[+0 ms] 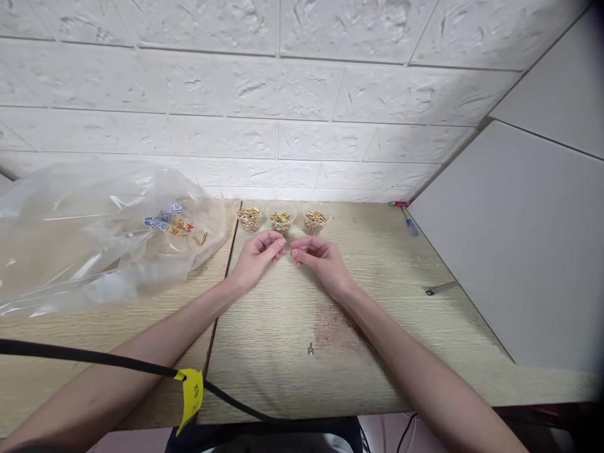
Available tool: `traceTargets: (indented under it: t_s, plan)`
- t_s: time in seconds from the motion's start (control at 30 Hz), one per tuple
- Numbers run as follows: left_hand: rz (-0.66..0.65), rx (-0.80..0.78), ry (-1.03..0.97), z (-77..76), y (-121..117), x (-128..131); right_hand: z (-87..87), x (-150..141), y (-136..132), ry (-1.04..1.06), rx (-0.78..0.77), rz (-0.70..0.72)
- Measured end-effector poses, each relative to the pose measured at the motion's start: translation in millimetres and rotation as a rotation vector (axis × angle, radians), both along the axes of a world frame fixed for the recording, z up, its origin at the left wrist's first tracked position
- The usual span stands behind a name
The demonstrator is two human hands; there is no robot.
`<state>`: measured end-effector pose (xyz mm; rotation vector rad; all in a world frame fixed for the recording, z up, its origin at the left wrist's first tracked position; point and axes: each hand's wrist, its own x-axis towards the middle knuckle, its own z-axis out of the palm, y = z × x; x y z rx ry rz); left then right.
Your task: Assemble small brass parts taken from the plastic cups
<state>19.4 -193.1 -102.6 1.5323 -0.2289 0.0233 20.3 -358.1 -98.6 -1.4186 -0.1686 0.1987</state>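
My left hand (265,253) is closed in a pinch, thumb against the fingers, just in front of the middle cup. Close to its right, my right hand (315,257) is pinched in the same way, with a small gap between the fingertips. Whatever either pinch holds is too small to make out. Behind them stand three clear plastic cups of small gold-coloured metal pins: a left cup (250,218), a middle cup (282,220) and a right cup (315,221).
A large clear plastic bag (94,245) with a few gold pins (200,239) covers the left. Right lie a blue-handled screwdriver (412,227) and a metal strip (441,288). A small metal piece (310,349) lies in front. A black cable (94,355) with a yellow tag (191,396) crosses the foreground.
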Motion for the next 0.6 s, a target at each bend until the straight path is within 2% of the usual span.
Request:
traceTargets:
  t_s: [0.07, 0.13, 0.2, 0.27, 0.37, 0.47, 0.6]
  plan:
    - [0.074, 0.169, -0.142, 16.4, 2.7, 11.3, -4.0, 0.9, 0.8, -0.025, -0.032, -0.012]
    - [0.162, 0.427, -0.336, 38.6, 5.2, 28.2, -7.2, 2.6, 0.8, -0.044, -0.056, -0.025]
    - [0.177, 0.695, -0.493, 59.2, 5.6, 47.8, -9.8, 4.1, 0.2, -0.058, -0.068, -0.021]
    - [0.064, 1.019, -0.484, 73.2, 2.9, 65.2, -11.4, 4.8, -0.3, -0.067, -0.064, -0.008]
    - [-0.081, 1.441, -0.365, 81.2, -5.3, 78.0, -12.3, 4.9, -0.3, -0.073, -0.044, 0.011]
    - [-0.092, 1.582, -0.309, 80.7, -12.3, 76.7, -12.8, 4.7, 0.6, -0.059, -0.023, 0.020]
    - [-0.100, 1.546, -0.368, 75.0, -11.0, 77.0, -13.7, 5.8, 1.0, -0.018, 0.043, 0.000]
